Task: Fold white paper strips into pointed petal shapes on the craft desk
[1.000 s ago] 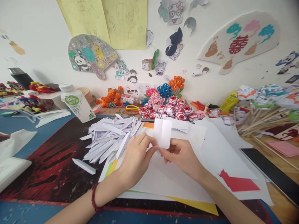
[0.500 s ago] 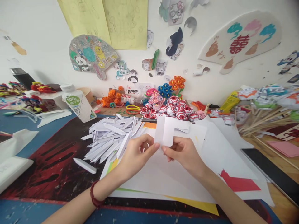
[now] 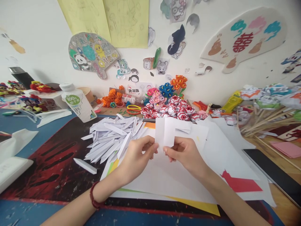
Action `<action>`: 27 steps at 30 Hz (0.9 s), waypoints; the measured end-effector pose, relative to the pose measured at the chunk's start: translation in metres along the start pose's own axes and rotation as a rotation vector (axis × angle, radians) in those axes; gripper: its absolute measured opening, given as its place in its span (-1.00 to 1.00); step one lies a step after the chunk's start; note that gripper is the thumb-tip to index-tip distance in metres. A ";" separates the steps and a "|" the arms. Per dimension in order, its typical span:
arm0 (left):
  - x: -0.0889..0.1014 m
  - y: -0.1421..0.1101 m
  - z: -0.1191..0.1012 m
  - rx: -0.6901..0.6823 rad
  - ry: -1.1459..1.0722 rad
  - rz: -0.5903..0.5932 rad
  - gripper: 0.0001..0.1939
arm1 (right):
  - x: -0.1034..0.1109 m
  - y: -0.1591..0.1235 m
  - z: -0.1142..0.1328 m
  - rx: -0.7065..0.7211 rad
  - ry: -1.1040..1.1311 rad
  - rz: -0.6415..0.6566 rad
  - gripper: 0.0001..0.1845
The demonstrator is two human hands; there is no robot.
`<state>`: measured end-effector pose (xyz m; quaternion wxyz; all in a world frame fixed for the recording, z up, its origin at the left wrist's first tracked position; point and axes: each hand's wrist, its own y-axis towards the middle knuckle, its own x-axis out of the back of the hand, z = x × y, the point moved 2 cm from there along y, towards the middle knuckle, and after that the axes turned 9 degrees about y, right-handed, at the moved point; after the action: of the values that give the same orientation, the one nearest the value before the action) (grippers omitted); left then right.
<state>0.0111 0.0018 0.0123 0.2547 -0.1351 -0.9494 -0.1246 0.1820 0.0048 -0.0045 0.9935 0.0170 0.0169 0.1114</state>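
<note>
Holding a creased white slip (image 3: 161,133) upright, two hands sit at its lower corners, above the far half of the stacked sheets (image 3: 164,179). The right hand (image 3: 185,153) is clamped on the lower right corner, thumb in front and fingers behind; this hold presumably steadies the slip and leaves its vertical crease in view. The left hand (image 3: 137,157) has thumb and fingertips drawn close at the lower left corner; whether they pinch the paper or merely touch its edge cannot be told. The stacked sheets lie on the dark mat (image 3: 58,150), probably serving as a smooth pad beneath the hands. Toward the mat's far edge, a heap of folded strips (image 3: 110,135) overlaps the stack's far left corner, likely placed there for easy reach. One loose strip (image 3: 85,165) lies apart from the heap, nearer the mat's left edge. A red paper piece (image 3: 242,183) rests at the right edge of the sheets. Along the far edge of the worktop (image 3: 30,213), red-and-white flowers (image 3: 175,108) are massed together, apparently set back to avoid crushing
</note>
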 end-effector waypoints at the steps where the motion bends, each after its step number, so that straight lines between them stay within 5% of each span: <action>1: 0.000 0.000 0.000 0.003 -0.010 0.010 -0.77 | 0.000 0.000 0.000 -0.005 0.005 -0.003 -0.78; 27: -0.010 -0.005 0.002 0.023 -0.128 0.067 -0.74 | -0.002 0.000 -0.002 -0.017 0.198 0.031 -0.86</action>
<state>0.0168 -0.0039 0.0046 0.1990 -0.1713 -0.9601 -0.0961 0.1805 0.0040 -0.0061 0.9852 -0.0020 0.1137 0.1279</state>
